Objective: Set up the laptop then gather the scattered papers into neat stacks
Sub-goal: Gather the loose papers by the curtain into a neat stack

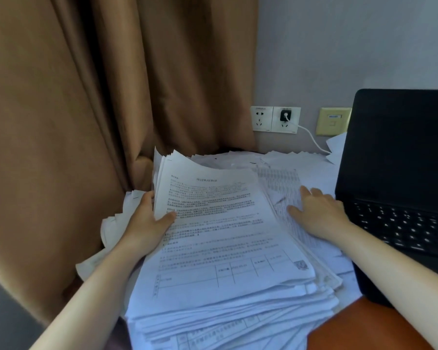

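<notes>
Two grips on the pile: your left grip clamps the left edge of the paper stack, thumb on top. Your right grip lies flat, fingers spread, on its fanned right side. Stack's long axis runs away from you, between both. Open laptop just right, crowding that edge. Loose sheets behind, curtain left, bare counter near you.

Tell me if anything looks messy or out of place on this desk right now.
Yes. The tall pile of white printed papers is uneven, its edges fanned out at the front. Loose white sheets hang off the left side by the brown curtain, and another sheet sticks out behind the open black laptop.
</notes>
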The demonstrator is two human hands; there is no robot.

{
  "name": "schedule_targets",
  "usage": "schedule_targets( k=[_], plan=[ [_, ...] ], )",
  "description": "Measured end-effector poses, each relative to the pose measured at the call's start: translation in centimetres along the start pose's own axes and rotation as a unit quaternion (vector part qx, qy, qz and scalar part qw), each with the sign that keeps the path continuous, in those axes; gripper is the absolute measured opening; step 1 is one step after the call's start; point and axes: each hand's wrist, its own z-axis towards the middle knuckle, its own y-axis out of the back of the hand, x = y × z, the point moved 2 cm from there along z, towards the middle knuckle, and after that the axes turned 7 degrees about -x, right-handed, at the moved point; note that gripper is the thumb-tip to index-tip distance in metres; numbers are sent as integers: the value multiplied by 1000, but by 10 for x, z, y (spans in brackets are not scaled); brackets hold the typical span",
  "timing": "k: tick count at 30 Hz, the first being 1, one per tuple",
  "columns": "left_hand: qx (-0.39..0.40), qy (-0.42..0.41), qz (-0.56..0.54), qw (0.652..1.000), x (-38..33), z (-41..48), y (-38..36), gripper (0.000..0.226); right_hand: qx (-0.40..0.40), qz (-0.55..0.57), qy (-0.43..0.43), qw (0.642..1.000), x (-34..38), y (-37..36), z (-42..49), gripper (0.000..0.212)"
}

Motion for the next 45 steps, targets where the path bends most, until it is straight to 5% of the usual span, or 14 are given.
schedule_targets(
  k=[3, 6, 10, 12, 14, 17, 21, 26, 28, 34, 45],
  plan=[
    [-4, 4, -1, 1000, 1, 1, 0, 50, 18, 202, -32, 979, -3, 11, 5, 53],
    [-5, 3, -1, 1000, -1, -1, 0, 50, -4, 458, -112, 882, -7, 20, 4, 55],
    [-8, 5, -4, 1000, 1, 0, 0, 50, 18, 605, -187, 774, -18, 18, 2, 54],
    [-8, 6, 0, 1000, 2, 1, 0, 50, 21, 577, -151, 802, -20, 16, 0, 23],
    [-8, 4, 2, 1000, 3, 2, 1, 50, -22, 481, -82, 872, -20, 16, -1, 9],
    [-9, 1, 4, 1000, 3, 2, 1, 49, -100, 313, -9, 945, -18, 12, -4, 39],
    [-10, 2, 1, 1000, 2, 1, 1, 49, -127, 275, 25, 953, -18, 9, -7, 43],
    [-14, -1, -2, 1000, 1, -1, 1, 49, -26, 417, -5, 908, -21, 10, -5, 26],
    [-17, -2, -3, 1000, 1, -1, 2, 49, -13, 442, -28, 897, -25, 7, -1, 36],
    [-18, -7, 12, 1000, 3, 0, 1, 50, -166, 493, -126, 845, -48, 20, 14, 28],
    [-22, -8, 22, 999, 5, 2, 1, 48, -340, 636, -219, 657, -79, 23, 17, 19]
  ],
)
